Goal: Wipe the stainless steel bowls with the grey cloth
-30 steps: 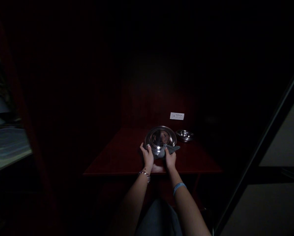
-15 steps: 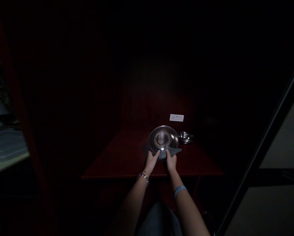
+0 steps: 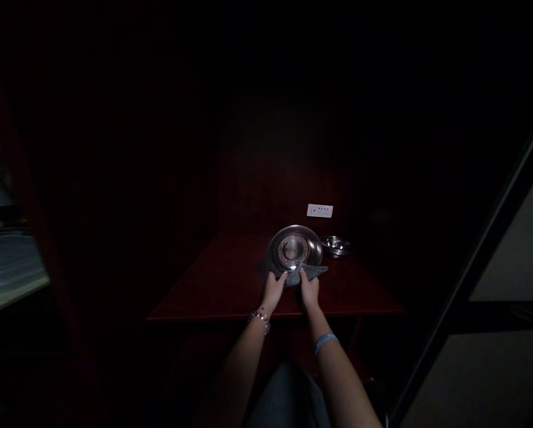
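Note:
A shiny metal bowl [image 3: 313, 248] is held tilted above the dark red table, its inside facing me. My left hand [image 3: 273, 290] grips the bowl's near rim at the left, thumb on the inner side. At the rim's near right, my right hand [image 3: 310, 288] is closed on a grey cloth [image 3: 293, 278], with the thumb pressing it against the bowl. One end of the cloth sticks out to the right. The fingers beneath the bowl are hidden.
More metal bowls, seemingly stacked [image 3: 336, 246], stand on the table [image 3: 231, 285] behind to the right. A white socket panel [image 3: 320, 210] is on the back wall. At the far left a shelf [image 3: 16, 294] carries clear plastic containers. The surroundings are very dark.
Almost nothing differs. The whole view has shifted slightly, and both hands keep their hold on the bowl and cloth.

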`<state>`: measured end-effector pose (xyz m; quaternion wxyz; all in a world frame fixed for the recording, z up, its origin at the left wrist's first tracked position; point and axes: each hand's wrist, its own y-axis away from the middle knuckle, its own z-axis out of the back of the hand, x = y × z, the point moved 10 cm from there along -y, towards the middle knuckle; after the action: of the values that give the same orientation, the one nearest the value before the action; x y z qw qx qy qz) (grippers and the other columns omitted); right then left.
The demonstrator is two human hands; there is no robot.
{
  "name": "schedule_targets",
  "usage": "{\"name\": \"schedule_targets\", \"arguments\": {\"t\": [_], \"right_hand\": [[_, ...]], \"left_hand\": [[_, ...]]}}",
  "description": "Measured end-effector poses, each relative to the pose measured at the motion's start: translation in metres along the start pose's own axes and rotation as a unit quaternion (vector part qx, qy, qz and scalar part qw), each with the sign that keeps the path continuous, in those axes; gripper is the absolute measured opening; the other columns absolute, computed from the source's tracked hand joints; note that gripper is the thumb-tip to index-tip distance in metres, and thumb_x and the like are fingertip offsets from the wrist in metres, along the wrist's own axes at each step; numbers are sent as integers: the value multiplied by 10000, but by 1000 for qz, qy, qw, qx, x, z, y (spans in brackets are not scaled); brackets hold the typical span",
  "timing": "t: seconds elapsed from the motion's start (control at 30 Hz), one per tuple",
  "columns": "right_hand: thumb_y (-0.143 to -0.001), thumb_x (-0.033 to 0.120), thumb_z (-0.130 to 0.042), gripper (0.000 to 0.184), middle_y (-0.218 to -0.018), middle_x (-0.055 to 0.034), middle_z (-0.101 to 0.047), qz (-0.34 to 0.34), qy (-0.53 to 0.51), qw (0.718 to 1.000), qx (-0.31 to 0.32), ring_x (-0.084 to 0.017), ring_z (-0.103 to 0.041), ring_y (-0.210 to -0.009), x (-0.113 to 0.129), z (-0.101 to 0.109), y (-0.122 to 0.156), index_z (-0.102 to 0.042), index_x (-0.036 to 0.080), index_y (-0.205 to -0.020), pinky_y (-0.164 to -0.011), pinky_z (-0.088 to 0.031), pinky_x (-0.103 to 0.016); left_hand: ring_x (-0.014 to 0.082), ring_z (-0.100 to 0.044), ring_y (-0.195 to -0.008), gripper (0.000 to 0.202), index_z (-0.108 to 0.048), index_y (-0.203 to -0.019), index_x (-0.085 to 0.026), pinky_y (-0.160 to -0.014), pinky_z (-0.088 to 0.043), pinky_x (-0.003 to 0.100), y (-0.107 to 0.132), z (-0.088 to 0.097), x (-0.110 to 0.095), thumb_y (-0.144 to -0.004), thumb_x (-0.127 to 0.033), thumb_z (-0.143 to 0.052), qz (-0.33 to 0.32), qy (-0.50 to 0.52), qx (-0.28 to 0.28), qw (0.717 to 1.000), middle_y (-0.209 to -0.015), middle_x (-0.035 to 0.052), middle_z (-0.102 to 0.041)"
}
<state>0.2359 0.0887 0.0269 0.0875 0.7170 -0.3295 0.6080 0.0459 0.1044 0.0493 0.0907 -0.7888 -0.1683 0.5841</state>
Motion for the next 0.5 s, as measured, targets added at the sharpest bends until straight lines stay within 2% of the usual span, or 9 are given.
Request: {"name": "schedule_targets", "arguments": {"t": [0.13,0.27,0.37,0.5], "right_hand": [[-713,441,-713,456,-1001,-169,-761,1,10,1000,-18,-293,-721,-968,4,3,3,-740,84,-996,-827,-552,-336],[-715,446,-704,465,-1016,-163,-759,17,6,1000,-16,-294,-717,-967,10,2,6,-739,79,-998,-847,-544,-354],[-714,439,-704,468,-1029,-165,-755,26,-2,1000,-5,-290,-714,-966,13,-2,7,-737,75,-1006,-856,-539,-358],[-716,448,-702,468,-1036,-167,-754,22,-1,1000,1,-284,-716,-965,12,-3,7,-740,79,-1001,-845,-541,-343]], "left_hand": [[222,-645,-1077,312,-654,-1026,-146,-1016,-443,363,-2,6,0,-717,-148,-698,-3,13,-32,999,-1101,99,-715],[191,-666,-930,210,-643,-942,-144,-895,-491,321,-1,18,-3,-775,-268,-673,-15,37,-83,996,-985,90,-721],[187,-662,-879,261,-642,-919,-139,-842,-498,307,1,23,-8,-815,-378,-641,-31,43,-101,993,-944,95,-717],[205,-661,-939,371,-649,-979,-137,-861,-502,314,2,24,-14,-849,-480,-596,-37,51,-105,993,-1021,121,-718]]}}
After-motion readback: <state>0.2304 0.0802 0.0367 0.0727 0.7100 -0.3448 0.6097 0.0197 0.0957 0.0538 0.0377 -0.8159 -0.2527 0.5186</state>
